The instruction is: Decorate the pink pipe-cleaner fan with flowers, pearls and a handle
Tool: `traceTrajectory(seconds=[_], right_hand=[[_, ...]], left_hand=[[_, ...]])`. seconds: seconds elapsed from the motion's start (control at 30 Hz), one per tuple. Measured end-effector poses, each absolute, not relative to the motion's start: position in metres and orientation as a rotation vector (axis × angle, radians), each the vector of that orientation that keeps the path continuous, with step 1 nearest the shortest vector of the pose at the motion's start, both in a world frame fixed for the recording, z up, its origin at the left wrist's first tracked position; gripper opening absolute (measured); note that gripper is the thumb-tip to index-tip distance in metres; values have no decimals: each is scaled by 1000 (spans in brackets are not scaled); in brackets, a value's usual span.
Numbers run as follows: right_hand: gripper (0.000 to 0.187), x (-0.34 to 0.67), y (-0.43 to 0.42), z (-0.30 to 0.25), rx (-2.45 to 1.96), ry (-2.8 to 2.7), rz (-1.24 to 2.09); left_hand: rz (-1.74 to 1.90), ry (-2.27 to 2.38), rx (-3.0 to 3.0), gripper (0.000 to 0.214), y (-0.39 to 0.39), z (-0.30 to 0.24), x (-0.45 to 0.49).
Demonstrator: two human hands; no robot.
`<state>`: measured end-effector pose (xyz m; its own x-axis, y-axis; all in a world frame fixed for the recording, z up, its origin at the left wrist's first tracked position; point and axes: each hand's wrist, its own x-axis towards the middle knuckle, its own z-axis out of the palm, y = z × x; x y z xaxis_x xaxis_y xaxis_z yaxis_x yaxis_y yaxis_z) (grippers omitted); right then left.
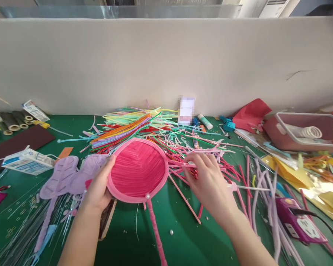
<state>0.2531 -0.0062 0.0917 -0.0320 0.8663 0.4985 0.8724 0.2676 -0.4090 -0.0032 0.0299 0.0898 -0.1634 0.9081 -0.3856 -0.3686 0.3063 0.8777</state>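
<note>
**L hand holds pink fan, R hand in the stem pile**

L hand [98, 188] grips the pink round fan [138, 170] by its left rim, thumb over the top edge and fingers underneath. The fan sits at centre just above the green table [183, 240], face up and tilted a bit toward the camera. Its face is packed w/ pink chenille stems inside a thicker pink border. A pearl bead [148, 197] sits on the near rim, where the pink handle [155, 229] runs down toward the bottom edge. A loose pearl [171, 232] lies on the table just right of the handle.

R hand [208, 181] is palm down, just right of the fan. Its fingers are bent w/ tips narrow together on the loose pink stems [227, 166]; can't tell if one is actually pinched.

Behind the fan is a big heap of mixed-colour stems [133, 125], up against the white partition [166, 62]. Two lilac fans [63, 177] lie flat just left of the L hand. Far left there's a white carton [27, 162] and cardboard rolls [11, 123]. To the right are lilac stems [262, 184], a purple power strip [296, 225] w/ a black cord, yellow paper [322, 184], a pink tray [305, 131], red paper [251, 112] & a glue stick [205, 121] near the partition
</note>
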Motion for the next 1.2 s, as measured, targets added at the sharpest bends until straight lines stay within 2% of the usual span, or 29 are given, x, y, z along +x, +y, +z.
traceTrajectory(seconds=[0.17, 0.27, 0.83, 0.9, 1.0, 1.07, 1.2], right_hand=[[2, 217, -29, 73, -1349, -1790, 316], [16, 199, -41, 64, -1315, -1793, 454], [16, 203, -50, 72, -1241, -2137, 503], [18, 203, -52, 67, -1255, -2084, 510], [28, 204, -55, 55, -1361, -1691, 540], [34, 205, -57, 50, -1393, -1366, 744], [42, 198, -56, 57, -1124, -1013, 1503]], left_hand=[[1274, 1251, 574, 41, 31, 96, 2], [1294, 1219, 583, 43, 28, 97, 7], [1280, 1150, 558, 34, 30, 99, 22], [1290, 1149, 557, 33, 32, 98, 22], [1319, 1156, 533, 31, 38, 98, 17], [1344, 1167, 516, 30, 42, 100, 13], [1355, 1178, 506, 30, 47, 103, 15]])
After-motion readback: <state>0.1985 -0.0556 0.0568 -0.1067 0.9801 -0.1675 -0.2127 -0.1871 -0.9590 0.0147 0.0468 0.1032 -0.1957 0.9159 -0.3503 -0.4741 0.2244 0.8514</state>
